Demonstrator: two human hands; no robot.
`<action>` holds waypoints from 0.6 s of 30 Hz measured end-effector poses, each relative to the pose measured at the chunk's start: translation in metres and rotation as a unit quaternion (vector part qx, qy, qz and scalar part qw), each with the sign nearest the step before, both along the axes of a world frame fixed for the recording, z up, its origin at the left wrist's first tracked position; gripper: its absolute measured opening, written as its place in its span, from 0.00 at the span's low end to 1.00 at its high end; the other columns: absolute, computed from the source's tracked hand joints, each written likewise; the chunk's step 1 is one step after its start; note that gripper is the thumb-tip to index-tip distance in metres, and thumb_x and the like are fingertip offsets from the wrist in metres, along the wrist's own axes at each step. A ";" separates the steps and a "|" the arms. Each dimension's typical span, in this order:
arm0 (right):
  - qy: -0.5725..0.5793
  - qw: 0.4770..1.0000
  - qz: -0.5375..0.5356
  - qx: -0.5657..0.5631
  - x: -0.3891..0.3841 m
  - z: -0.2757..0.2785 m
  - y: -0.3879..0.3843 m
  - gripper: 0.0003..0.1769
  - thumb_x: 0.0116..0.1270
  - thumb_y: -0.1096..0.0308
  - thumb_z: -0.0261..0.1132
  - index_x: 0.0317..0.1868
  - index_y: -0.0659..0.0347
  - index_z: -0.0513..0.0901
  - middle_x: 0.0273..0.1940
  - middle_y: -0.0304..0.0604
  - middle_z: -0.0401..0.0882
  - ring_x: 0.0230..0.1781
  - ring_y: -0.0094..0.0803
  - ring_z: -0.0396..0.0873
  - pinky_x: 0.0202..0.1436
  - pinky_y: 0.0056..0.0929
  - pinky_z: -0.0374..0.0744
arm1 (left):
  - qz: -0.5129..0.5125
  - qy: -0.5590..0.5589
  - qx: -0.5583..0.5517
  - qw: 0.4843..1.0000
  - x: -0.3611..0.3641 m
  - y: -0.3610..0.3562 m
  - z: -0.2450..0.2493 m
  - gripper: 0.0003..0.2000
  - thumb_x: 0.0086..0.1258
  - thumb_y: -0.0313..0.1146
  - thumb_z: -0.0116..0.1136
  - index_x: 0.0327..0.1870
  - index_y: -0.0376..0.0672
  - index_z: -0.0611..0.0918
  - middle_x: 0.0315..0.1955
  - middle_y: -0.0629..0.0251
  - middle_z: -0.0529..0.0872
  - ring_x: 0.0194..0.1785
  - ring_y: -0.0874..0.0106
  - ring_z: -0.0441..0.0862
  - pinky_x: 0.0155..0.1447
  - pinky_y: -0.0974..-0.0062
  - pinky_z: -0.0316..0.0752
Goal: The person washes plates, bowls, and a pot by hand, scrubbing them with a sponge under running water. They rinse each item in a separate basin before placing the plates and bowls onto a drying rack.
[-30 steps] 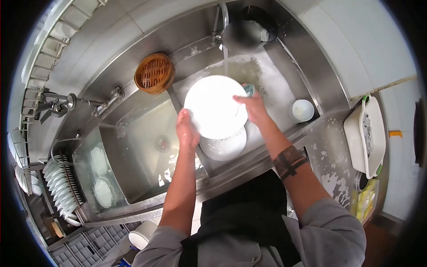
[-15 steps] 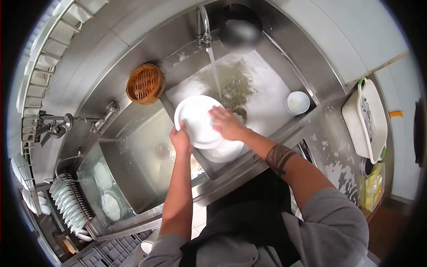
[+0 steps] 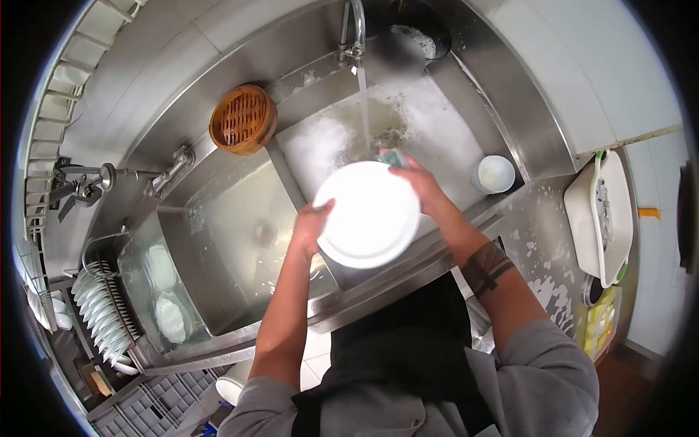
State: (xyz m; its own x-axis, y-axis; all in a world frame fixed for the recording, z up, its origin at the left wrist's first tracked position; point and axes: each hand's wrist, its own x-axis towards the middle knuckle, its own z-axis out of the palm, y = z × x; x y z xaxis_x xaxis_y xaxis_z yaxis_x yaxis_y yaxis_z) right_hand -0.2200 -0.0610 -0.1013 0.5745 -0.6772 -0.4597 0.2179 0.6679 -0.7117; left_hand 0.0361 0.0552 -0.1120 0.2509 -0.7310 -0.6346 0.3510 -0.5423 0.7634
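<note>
A round white plate [image 3: 369, 215] is held over the front edge of the soapy sink basin [image 3: 466, 109]. My left hand [image 3: 312, 229] grips its left rim, thumb on the face. At the upper right rim, my right hand [image 3: 424, 188] is closed around a greenish scrub sponge [image 3: 394, 158] and touches the plate. Beyond the plate, water [image 3: 363, 109] runs from the faucet [image 3: 356, 36] into foam with dark food bits. The undersides of my fingers are hidden behind the plate.
A bamboo steamer [image 3: 242, 120] sits on the left ledge, above a second basin [image 3: 171, 240] of water. Stacked white bowls [image 3: 495, 175] stand at the right corner. A dark wok [image 3: 415, 25] lies behind the faucet. Plates [image 3: 102, 313] fill a rack at lower left; a white tub [image 3: 601, 218] stands right.
The plate has moved right and nearer to me. My right hand has shifted from its face to the upper right rim, and the sponge now shows. The second white dish beneath is no longer visible.
</note>
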 end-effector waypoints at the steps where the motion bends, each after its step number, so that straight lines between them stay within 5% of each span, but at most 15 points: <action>1: -0.136 0.989 0.002 0.061 0.002 0.002 -0.005 0.30 0.82 0.60 0.62 0.80 0.54 0.69 0.75 0.48 0.73 0.75 0.44 0.73 0.80 0.46 0.71 | -0.075 -0.003 0.051 0.996 -0.012 -0.006 0.005 0.18 0.78 0.41 0.69 0.50 0.29 0.85 0.38 0.53 0.92 0.39 0.69 0.90 0.44 0.64 0.85; 2: -0.209 0.975 -0.021 0.066 0.009 0.001 0.011 0.30 0.82 0.60 0.61 0.80 0.55 0.68 0.75 0.48 0.73 0.75 0.43 0.73 0.80 0.46 0.71 | -0.072 -0.005 0.049 0.996 -0.029 -0.011 0.003 0.18 0.78 0.41 0.69 0.50 0.29 0.85 0.38 0.53 0.92 0.39 0.69 0.90 0.44 0.64 0.85; 4: -0.256 0.959 -0.123 0.004 0.030 -0.012 0.065 0.31 0.83 0.59 0.60 0.80 0.56 0.67 0.74 0.48 0.74 0.75 0.43 0.73 0.81 0.46 0.71 | -0.211 -0.295 0.039 0.931 -0.058 -0.020 -0.011 0.23 0.76 0.50 0.68 0.42 0.32 0.85 0.30 0.47 0.90 0.35 0.61 0.91 0.42 0.59 0.84; 5: -0.258 0.952 -0.167 -0.002 0.037 -0.035 0.084 0.31 0.83 0.58 0.60 0.81 0.57 0.67 0.74 0.49 0.74 0.75 0.43 0.74 0.81 0.46 0.70 | -0.212 -0.295 0.040 0.931 -0.057 -0.024 -0.017 0.23 0.76 0.50 0.68 0.42 0.32 0.85 0.30 0.47 0.90 0.35 0.61 0.91 0.42 0.59 0.84; 7: -0.210 0.952 -0.221 -0.004 0.045 -0.068 0.108 0.31 0.84 0.57 0.59 0.81 0.58 0.66 0.74 0.49 0.75 0.74 0.42 0.74 0.82 0.46 0.70 | -0.088 -0.541 -0.016 0.837 -0.057 -0.031 -0.030 0.28 0.76 0.58 0.64 0.36 0.33 0.83 0.26 0.41 0.87 0.33 0.48 0.90 0.42 0.53 0.83; 9: -0.279 0.935 -0.186 0.116 0.019 -0.041 0.089 0.32 0.83 0.60 0.61 0.82 0.60 0.64 0.74 0.48 0.75 0.74 0.41 0.74 0.82 0.45 0.68 | -0.094 -0.552 -0.009 0.828 -0.035 -0.029 -0.041 0.29 0.77 0.60 0.62 0.37 0.33 0.83 0.26 0.41 0.87 0.33 0.43 0.88 0.43 0.49 0.82; 10: -0.106 0.987 -0.091 -0.076 0.001 -0.051 0.083 0.37 0.79 0.65 0.65 0.82 0.63 0.61 0.73 0.50 0.75 0.73 0.42 0.75 0.81 0.45 0.70 | -0.097 -0.567 0.002 0.818 -0.026 -0.024 -0.049 0.31 0.77 0.61 0.61 0.37 0.33 0.83 0.27 0.40 0.87 0.34 0.38 0.87 0.43 0.44 0.81; 11: 0.084 0.961 -0.013 -0.263 -0.018 -0.062 0.078 0.42 0.75 0.70 0.70 0.83 0.67 0.59 0.73 0.52 0.76 0.72 0.42 0.76 0.80 0.45 0.71 | -0.096 -0.565 0.008 0.819 -0.026 -0.017 -0.061 0.31 0.77 0.61 0.61 0.37 0.33 0.83 0.27 0.40 0.87 0.34 0.38 0.87 0.43 0.44 0.81; 12: 0.084 0.962 -0.011 -0.261 -0.019 -0.066 0.071 0.42 0.75 0.70 0.70 0.83 0.67 0.59 0.73 0.52 0.76 0.72 0.42 0.76 0.80 0.45 0.71 | -0.106 -0.572 -0.021 0.813 -0.026 -0.011 -0.078 0.27 0.75 0.57 0.64 0.41 0.33 0.83 0.34 0.39 0.87 0.41 0.38 0.85 0.50 0.46 0.80; 14: 0.073 0.988 -0.047 0.124 -0.020 -0.067 0.044 0.49 0.66 0.75 0.76 0.82 0.73 0.58 0.70 0.58 0.77 0.68 0.45 0.80 0.75 0.46 0.77 | -0.121 -0.584 -0.088 0.798 -0.029 -0.008 -0.103 0.23 0.72 0.49 0.70 0.49 0.32 0.83 0.50 0.36 0.85 0.57 0.38 0.82 0.62 0.48 0.77; 15: 0.074 0.989 -0.045 0.119 -0.017 -0.082 0.040 0.49 0.66 0.75 0.76 0.82 0.73 0.58 0.70 0.58 0.77 0.68 0.45 0.80 0.75 0.46 0.77 | -0.117 -0.584 -0.090 0.798 -0.031 -0.009 -0.109 0.23 0.72 0.49 0.70 0.49 0.32 0.83 0.50 0.36 0.85 0.57 0.38 0.82 0.62 0.48 0.77; 18: 0.233 0.972 0.003 0.012 -0.010 -0.117 0.048 0.49 0.62 0.68 0.79 0.78 0.78 0.63 0.68 0.66 0.77 0.65 0.50 0.83 0.69 0.46 0.81 | -0.116 -0.539 0.058 0.832 -0.043 0.002 -0.128 0.30 0.74 0.41 0.67 0.70 0.33 0.72 0.59 0.35 0.79 0.67 0.38 0.74 0.73 0.45 0.69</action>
State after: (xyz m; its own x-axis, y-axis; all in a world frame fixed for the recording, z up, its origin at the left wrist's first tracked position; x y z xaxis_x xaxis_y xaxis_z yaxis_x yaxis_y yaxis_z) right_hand -0.2300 -0.0133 -0.2185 0.3048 -0.6601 -0.6866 -0.1284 0.6858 -0.7164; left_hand -0.0068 0.0573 -0.2397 0.5801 -0.7892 -0.2016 -0.6288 -0.5913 0.5050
